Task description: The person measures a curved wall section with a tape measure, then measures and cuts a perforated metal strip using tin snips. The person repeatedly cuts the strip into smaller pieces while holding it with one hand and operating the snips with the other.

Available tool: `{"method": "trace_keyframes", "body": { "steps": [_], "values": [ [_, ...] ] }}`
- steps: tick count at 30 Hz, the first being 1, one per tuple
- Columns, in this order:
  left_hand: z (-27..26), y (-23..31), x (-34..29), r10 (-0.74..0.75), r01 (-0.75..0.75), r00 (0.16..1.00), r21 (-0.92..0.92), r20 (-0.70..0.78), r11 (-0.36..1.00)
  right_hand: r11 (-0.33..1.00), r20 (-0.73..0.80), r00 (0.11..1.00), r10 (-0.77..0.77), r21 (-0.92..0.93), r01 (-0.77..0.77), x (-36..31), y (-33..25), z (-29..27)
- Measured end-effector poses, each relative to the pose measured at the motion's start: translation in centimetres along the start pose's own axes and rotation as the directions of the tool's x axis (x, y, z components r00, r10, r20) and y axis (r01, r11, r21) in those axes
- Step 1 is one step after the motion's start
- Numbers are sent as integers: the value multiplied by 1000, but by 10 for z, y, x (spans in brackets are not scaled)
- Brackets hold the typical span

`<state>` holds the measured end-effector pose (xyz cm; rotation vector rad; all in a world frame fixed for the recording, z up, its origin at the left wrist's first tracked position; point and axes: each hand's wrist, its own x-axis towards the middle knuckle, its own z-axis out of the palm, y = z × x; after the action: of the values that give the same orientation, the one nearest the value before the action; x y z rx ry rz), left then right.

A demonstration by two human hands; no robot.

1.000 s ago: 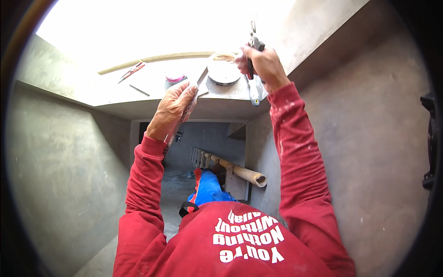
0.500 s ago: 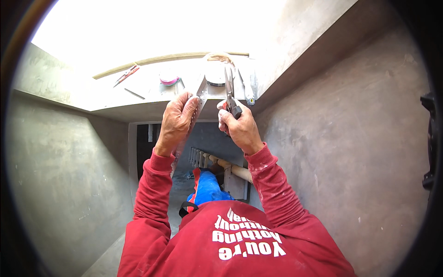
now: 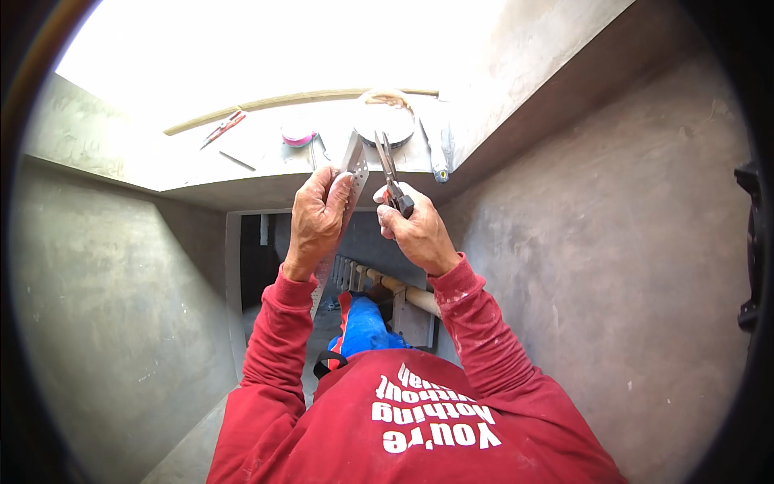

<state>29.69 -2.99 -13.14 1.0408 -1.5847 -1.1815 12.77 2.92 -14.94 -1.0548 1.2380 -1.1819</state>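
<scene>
1. From where I stand, the left hand (image 3: 317,222) is closed on a perforated metal strip (image 3: 359,168), thumb pressed against fingers; the pinch sits below the strip's upper end, apparently to leave that end clear.
2. The strip slants through that hand, its top toward the ledge (image 3: 266,182), its lower length running down beside the left forearm; its length probably explains the hold partway along; whether it touches the ledge I cannot tell.
3. The right hand (image 3: 421,234) is wrapped round the dark-and-red handles of metal snips (image 3: 389,165); the blades look slightly parted, just beside the strip and seemingly apart from it — pointing away from the body, presumably to keep their edges off the fingers.
4. On the ledge, a round white tub (image 3: 401,126) stands beyond the snips; a round pink-and-white object (image 3: 297,136) and a red-handled tool (image 3: 222,129) lie leftward — all apparently put within arm's reach; a long wooden batten (image 3: 282,101) lies behind them.
</scene>
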Motion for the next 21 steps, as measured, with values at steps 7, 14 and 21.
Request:
{"method": "trace_keyframes", "body": {
  "steps": [7,14,21],
  "values": [
    [-2,-11,-1,-44,44,999,-110,9,993,999,31,999,28,27,-29,-1,4,-4],
    [-5,-16,-2,-33,35,999,-132,17,991,1000,12,1000,-3,-3,3,-1,4,-4],
    [-4,-17,-2,-28,32,999,-129,28,991,998,-1,1000,-22,-51,22,1,4,-7]
  ]
}}
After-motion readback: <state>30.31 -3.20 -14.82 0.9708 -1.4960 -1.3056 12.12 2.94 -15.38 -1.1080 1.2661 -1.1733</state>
